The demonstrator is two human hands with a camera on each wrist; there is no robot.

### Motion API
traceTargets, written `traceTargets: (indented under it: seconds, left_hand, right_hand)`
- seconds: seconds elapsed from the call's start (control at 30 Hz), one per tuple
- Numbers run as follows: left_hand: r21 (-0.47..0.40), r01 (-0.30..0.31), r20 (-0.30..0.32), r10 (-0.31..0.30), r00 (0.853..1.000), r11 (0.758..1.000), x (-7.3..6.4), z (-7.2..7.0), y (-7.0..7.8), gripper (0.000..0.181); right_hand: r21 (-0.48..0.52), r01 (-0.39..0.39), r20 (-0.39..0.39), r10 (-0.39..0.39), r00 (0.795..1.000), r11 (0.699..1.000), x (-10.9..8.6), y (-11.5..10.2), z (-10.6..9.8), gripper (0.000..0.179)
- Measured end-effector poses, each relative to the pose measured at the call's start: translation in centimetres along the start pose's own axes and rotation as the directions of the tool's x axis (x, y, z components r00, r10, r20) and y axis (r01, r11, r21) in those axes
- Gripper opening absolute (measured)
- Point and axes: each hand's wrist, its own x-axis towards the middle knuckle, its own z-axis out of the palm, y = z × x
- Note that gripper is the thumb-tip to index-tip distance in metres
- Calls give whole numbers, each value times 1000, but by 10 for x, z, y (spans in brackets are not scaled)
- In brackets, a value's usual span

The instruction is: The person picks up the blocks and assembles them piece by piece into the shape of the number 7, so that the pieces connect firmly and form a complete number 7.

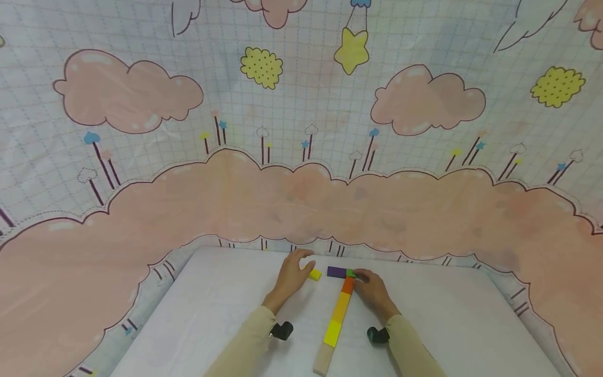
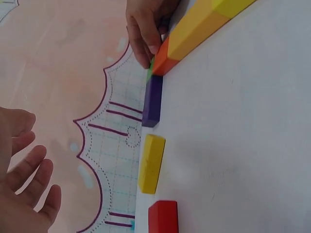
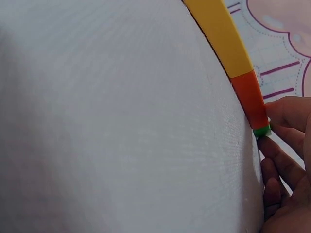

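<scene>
My right hand (image 1: 374, 293) pinches a small green block (image 1: 350, 273) between thumb and fingertips. The green block lies where a purple block (image 1: 336, 272) meets the orange block (image 1: 348, 285) at the far end of a row. My left hand (image 1: 291, 275) is held with loosely spread fingers and nothing in them, close to a yellow block (image 1: 315, 275). In the left wrist view the yellow block (image 2: 152, 164) stands apart from those fingers, between the purple block and a red block (image 2: 164, 216). From the head view, the left hand hides the red block.
The row runs from the orange block toward me through an amber block (image 1: 341, 308) and a bright yellow block (image 1: 332, 333) to a plain wooden block (image 1: 323, 359). Beneath lies a white tabletop (image 1: 202, 314), with a cloud-patterned cloth (image 1: 301, 204) behind its far edge.
</scene>
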Motion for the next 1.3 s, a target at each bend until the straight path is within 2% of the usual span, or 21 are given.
traceTargets:
  seconds: [0.23,0.47,0.67,0.77,1.1,1.3]
  left_hand:
    - [-8,72,47,-71,996,997,5,-5,-14,31]
    - [-9,112,84,-111,990,994,8,-6,-29,32]
    - [-49,206,103,-200,974,977,11,-2,-40,33]
    - [-49,234,120,-227,966,971,11,2,-45,33]
    - [-14,231,180,-225,957,973,10,12,-54,37]
    - [-16,271,184,-264,947,962,9,17,-57,38]
  right_hand:
    - [5,-10,6,10,1000,1000,3,0,1,39]
    - [17,-37,9,36,999,999,6,0,-1,39]
    - [20,-30,5,30,1000,999,5,-1,-1,40]
    - [20,-39,7,38,999,999,5,-1,0,39]
    - [15,-47,-6,47,999,999,3,-1,1,38]
    - [2,-22,-14,22,1000,1000,3,0,2,37]
